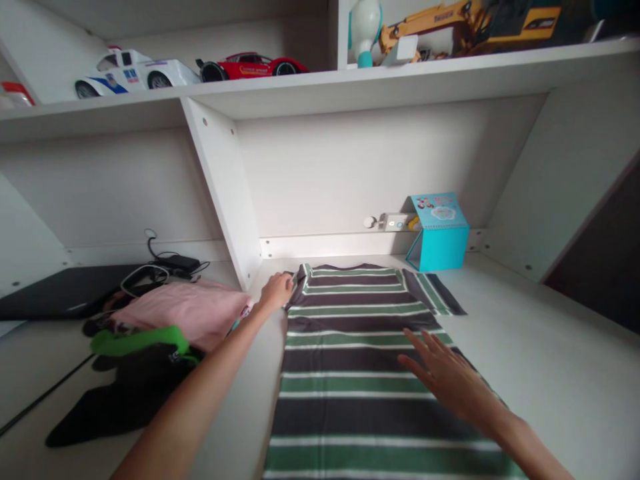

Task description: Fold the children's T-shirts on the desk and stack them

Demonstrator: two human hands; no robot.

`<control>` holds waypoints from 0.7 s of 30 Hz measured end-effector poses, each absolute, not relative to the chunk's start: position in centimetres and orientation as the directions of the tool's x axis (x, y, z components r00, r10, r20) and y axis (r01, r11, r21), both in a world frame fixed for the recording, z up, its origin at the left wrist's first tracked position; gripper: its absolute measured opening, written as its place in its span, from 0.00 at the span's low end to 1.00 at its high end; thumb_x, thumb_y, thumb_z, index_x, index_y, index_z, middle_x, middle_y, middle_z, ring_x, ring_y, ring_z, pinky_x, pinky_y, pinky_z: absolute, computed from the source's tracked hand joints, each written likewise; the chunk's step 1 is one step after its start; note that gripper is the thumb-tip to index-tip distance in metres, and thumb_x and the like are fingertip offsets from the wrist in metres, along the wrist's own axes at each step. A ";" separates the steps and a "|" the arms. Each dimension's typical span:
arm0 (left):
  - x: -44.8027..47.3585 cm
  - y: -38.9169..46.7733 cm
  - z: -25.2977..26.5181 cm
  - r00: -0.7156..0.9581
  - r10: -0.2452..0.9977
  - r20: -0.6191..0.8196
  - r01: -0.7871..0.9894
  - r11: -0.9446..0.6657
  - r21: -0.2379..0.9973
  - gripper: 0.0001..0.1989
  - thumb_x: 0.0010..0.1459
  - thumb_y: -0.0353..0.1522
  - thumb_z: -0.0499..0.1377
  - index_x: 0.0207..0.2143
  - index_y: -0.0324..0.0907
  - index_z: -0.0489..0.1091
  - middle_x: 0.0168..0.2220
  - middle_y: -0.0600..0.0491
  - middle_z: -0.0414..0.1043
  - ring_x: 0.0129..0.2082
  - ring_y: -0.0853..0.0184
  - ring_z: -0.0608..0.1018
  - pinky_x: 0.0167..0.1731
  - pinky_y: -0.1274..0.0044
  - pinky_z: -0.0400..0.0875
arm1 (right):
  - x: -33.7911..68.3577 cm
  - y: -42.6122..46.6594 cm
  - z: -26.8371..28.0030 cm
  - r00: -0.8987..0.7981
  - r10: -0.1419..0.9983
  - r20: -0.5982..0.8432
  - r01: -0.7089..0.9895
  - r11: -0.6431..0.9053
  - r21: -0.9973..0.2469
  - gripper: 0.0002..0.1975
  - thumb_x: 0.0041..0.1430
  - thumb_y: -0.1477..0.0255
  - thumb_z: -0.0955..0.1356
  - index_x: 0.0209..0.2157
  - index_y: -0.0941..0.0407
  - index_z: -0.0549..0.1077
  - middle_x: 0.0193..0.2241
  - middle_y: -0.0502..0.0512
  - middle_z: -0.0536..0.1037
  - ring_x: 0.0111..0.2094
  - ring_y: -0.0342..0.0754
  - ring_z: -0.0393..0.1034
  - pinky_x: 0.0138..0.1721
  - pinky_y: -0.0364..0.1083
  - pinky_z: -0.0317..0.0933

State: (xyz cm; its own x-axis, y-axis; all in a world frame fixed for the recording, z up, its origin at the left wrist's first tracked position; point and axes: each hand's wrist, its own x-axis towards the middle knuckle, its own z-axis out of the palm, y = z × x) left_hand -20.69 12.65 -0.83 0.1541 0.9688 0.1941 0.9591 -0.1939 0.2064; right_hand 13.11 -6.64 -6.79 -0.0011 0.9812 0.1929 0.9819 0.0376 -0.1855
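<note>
A striped T-shirt (360,384) in dark grey, green and white lies spread on the white desk, its collar end toward the back wall. At its left sleeve, my left hand (277,291) has its fingers closed on the fabric, and that sleeve is bunched toward the body of the shirt. My right hand (443,370) is over the right side of the shirt with fingers spread and nothing in them; whether it touches the cloth I cannot tell. The right sleeve lies flat, pointing outward.
Left of the shirt lie a pink folded garment (185,308), a black-and-green cloth item (135,380) and a black laptop (65,290) with cables. A blue desk calendar (443,247) stands by a power strip (397,222) at the back. Toy cars (255,67) sit on the shelf above.
</note>
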 end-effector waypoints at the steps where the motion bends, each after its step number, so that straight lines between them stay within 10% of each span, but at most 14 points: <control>1: -21.3 14.3 -0.6 0.118 0.973 0.199 0.964 -0.160 0.210 0.16 0.59 0.34 0.47 0.48 0.42 0.65 0.48 0.44 0.66 0.49 0.58 0.68 0.44 0.72 0.63 | 12.2 -6.0 -6.0 -0.022 0.986 0.168 0.983 0.053 -0.177 0.30 0.58 0.50 0.53 0.58 0.47 0.56 0.60 0.53 0.56 0.61 0.57 0.43 0.54 0.61 0.52; 7: -22.3 19.4 -2.7 0.089 0.986 0.138 0.955 -0.124 0.269 0.28 0.55 0.41 0.54 0.56 0.42 0.55 0.57 0.43 0.57 0.57 0.54 0.60 0.48 0.69 0.60 | 7.3 -1.0 -4.1 -0.146 0.989 0.023 0.979 0.148 -0.143 0.31 0.60 0.51 0.50 0.62 0.48 0.43 0.63 0.56 0.40 0.62 0.58 0.29 0.55 0.64 0.42; 15: -24.0 22.1 -2.0 -0.046 0.998 0.034 0.931 0.031 0.363 0.11 0.49 0.32 0.59 0.37 0.37 0.70 0.41 0.44 0.73 0.45 0.55 0.72 0.39 0.73 0.66 | 6.2 0.4 -3.1 -0.122 0.993 -0.006 0.983 0.120 -0.138 0.34 0.58 0.51 0.55 0.61 0.54 0.49 0.62 0.66 0.46 0.61 0.65 0.37 0.53 0.66 0.44; 19: -26.0 22.7 -0.7 -0.069 0.993 -0.100 0.868 0.109 0.485 0.06 0.47 0.31 0.59 0.29 0.38 0.69 0.28 0.51 0.74 0.34 0.60 0.76 0.28 0.78 0.68 | -1.8 -5.4 -5.0 -0.463 0.863 0.201 0.857 0.494 -0.147 0.34 0.51 0.51 0.63 0.58 0.47 0.56 0.57 0.59 0.61 0.56 0.61 0.55 0.49 0.57 0.57; 21: -26.5 22.4 -0.5 -0.084 0.982 -0.170 0.815 0.166 0.555 0.05 0.48 0.30 0.58 0.29 0.37 0.68 0.25 0.53 0.72 0.31 0.62 0.76 0.25 0.79 0.68 | -7.1 -8.1 -7.3 -0.564 0.729 0.388 0.754 0.646 -0.119 0.17 0.54 0.57 0.64 0.46 0.42 0.68 0.41 0.51 0.75 0.40 0.51 0.70 0.37 0.47 0.65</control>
State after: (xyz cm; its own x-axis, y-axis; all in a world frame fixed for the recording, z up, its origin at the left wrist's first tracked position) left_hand -26.55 22.43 -0.52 -0.0840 0.9818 -0.1701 0.8155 0.1658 0.5545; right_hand -7.08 -8.07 -7.31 -0.5639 0.7293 0.3875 0.7537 0.6462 -0.1195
